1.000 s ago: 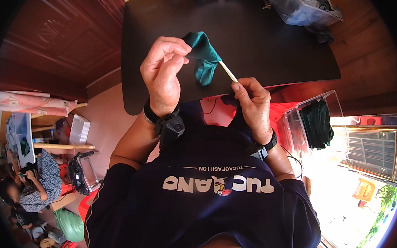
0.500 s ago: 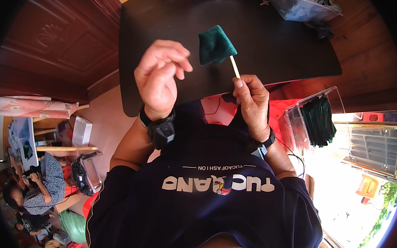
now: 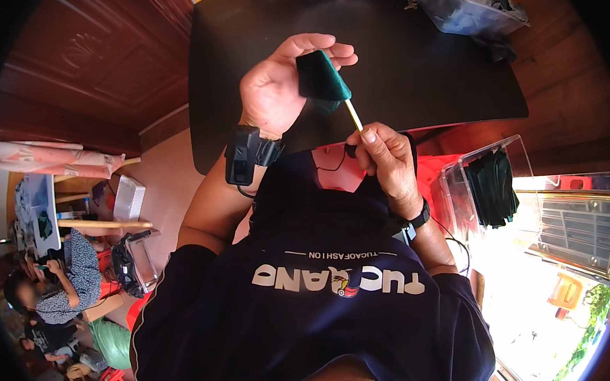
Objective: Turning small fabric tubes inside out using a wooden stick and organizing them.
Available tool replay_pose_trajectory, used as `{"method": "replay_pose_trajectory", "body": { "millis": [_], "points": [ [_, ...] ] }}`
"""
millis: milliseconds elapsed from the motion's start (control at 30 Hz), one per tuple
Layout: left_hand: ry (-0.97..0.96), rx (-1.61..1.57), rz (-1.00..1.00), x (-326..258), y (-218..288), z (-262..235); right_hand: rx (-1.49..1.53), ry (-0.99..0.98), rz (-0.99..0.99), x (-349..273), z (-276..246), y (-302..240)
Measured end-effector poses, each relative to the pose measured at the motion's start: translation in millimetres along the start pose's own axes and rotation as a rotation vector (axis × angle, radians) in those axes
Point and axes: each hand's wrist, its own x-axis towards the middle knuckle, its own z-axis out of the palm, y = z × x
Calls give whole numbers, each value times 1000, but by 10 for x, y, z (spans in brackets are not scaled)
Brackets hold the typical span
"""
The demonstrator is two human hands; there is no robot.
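Note:
My right hand [image 3: 389, 157] pinches the lower end of a thin pale stick [image 3: 353, 115] between thumb and fingers. At the stick's upper end sits a small dark green velvety cloth piece [image 3: 320, 78], like a little pouch; how the two join is hidden. Beside and partly behind the cloth, my left hand [image 3: 273, 87] is held open with fingers stretched out and slightly curved. Its palm faces the cloth, and whether they touch I cannot tell. Both wrists wear dark bands, the left one bearing a black box-shaped device.
Beneath my hands is a black tabletop [image 3: 237, 40]. A clear bin [image 3: 469, 15] of dark items stands at its far right. To the right, another clear bin [image 3: 452, 189] holds a stack of dark green cloth pieces [image 3: 490, 188]. Another person [image 3: 68, 295] sits at far left.
My left hand has moved right and away from me, its fingers straightening alongside the cloth. The cloth and stick have shifted slightly left and turned in my right hand.

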Motion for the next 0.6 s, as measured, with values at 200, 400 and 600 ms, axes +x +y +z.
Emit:
{"method": "replay_pose_trajectory", "body": {
  "millis": [200,400,600],
  "points": [
    [242,126,-86,-8,-70,198,321,-17,124,68,9,105],
    [443,133,-77,-6,-97,230,394,-32,151,75,87,172],
    [411,414,-81,-59,-106,271,247,-1,133,50,99,126]
  ]
}}
